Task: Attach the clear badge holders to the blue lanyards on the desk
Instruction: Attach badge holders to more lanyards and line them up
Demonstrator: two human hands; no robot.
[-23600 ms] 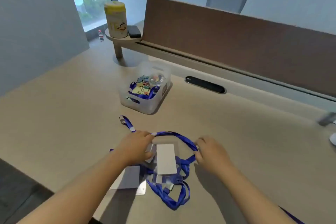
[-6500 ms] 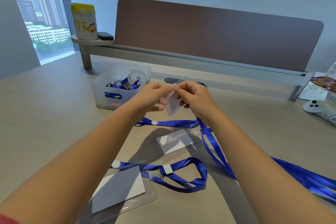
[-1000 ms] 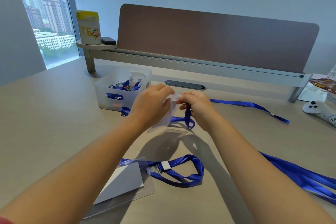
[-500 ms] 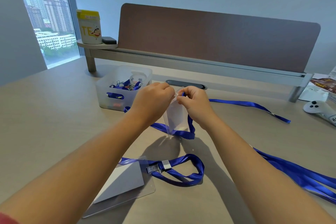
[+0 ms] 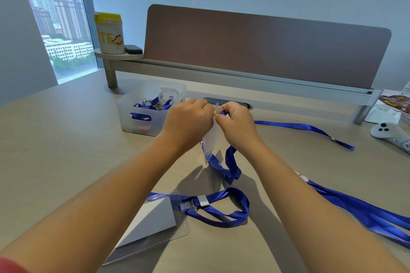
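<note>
beige desk (image 5: 66,139) beside city-view window (image 5: 60,29)

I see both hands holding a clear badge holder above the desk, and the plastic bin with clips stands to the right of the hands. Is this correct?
Not quite. In the head view the bin stands to the left of the hands, not the right. The rest holds: the left hand and right hand hold the badge holder above the desk.

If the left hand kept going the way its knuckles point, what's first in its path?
The badge holder it pinches, then almost at once the right hand; the two look nearly touching, though depth is unclear.
</note>
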